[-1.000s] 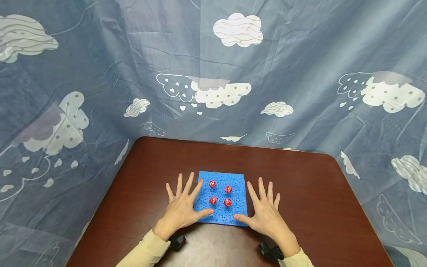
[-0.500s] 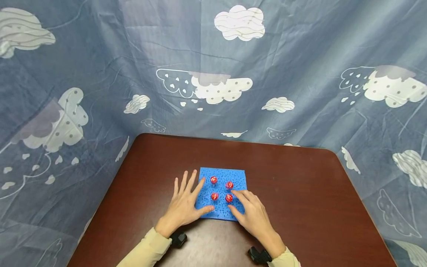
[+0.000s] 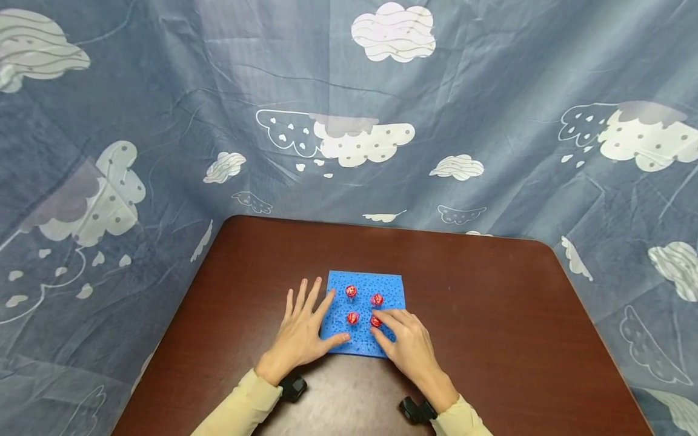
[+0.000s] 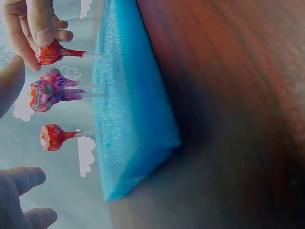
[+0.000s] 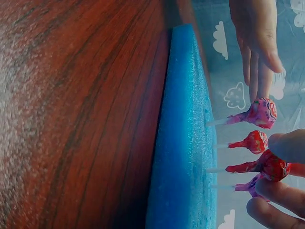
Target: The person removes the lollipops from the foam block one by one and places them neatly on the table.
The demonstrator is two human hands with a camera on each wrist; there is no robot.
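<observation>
Several wrapped lollipops stand on white sticks in a blue foam block (image 3: 391, 286). My right hand (image 3: 412, 346) pinches the near right lollipop (image 5: 274, 166), its red head between thumb and fingers and its stick still in the foam. Behind it is the far right lollipop (image 3: 377, 299), with a pink-purple wrapper. On the left side are the near left lollipop (image 3: 352, 318), also pink-purple, and the red far left lollipop (image 3: 351, 290). My left hand (image 3: 299, 340) lies over the block's left edge, fingers spread and straight, holding nothing; its thumb points toward the near left lollipop.
The foam block sits on a dark reddish-brown wooden table (image 3: 491, 315) with rounded far corners. A blue-grey curtain (image 3: 305, 72) with white clouds hangs behind and at both sides. Each wrist wears a black camera (image 3: 293, 387).
My right hand has moved left from beside the block, its spread fingers closing around the near right lollipop. My left hand has stayed nearly in place. The head view has tilted slightly down.
</observation>
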